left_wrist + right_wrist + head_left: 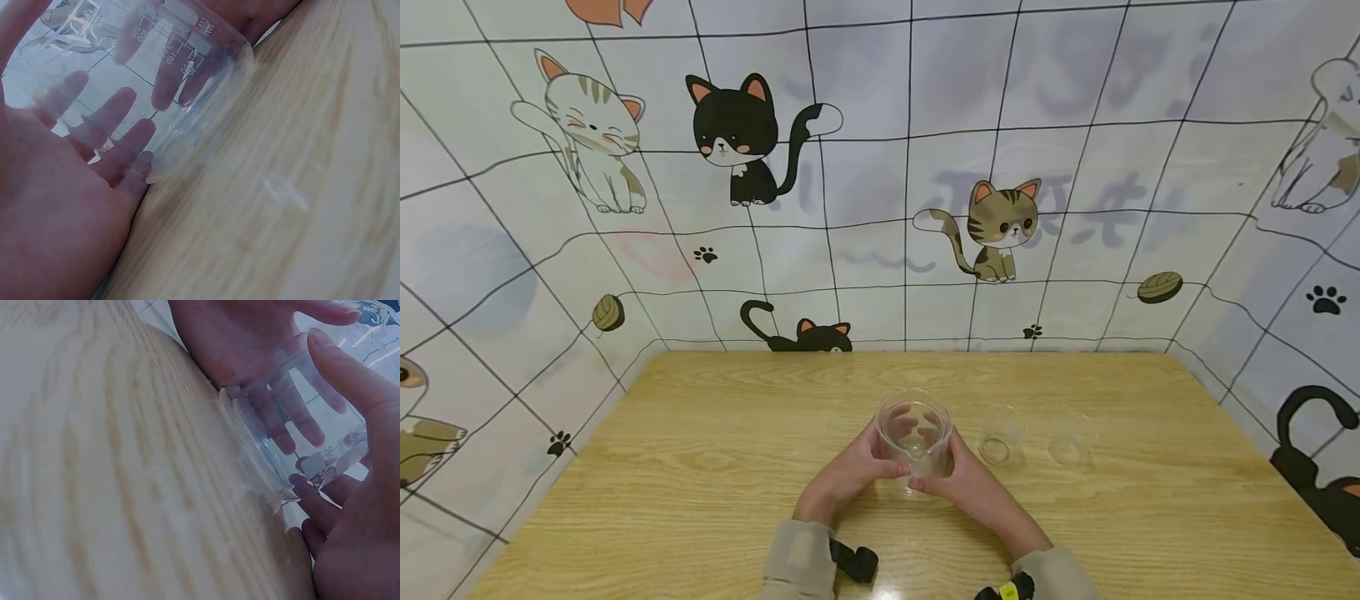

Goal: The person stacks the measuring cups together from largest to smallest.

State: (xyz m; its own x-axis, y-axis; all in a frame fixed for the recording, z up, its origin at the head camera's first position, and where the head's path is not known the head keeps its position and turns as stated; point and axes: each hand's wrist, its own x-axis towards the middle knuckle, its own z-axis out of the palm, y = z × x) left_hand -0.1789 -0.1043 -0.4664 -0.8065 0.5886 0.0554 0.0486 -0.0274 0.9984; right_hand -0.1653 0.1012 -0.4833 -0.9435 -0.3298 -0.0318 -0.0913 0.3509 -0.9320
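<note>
A large clear glass beaker (917, 442) with a pouring lip stands on the table in the head view. My left hand (853, 467) holds its left side, fingers wrapped behind the glass and thumb at the front. From the other side my right hand (970, 483) grips it the same way, the two thumbs nearly meeting. White graduation marks show on the beaker (169, 47) in the left wrist view, where the base appears to rest on the wood. Through the beaker (275, 440) in the right wrist view, fingers of both hands are visible.
To the right of the beaker stand two smaller clear glass vessels, the nearer one (997, 450) and the farther one (1070, 452). The wooden table (715, 433) ends at the back and sides against a cat-patterned cloth (865, 183).
</note>
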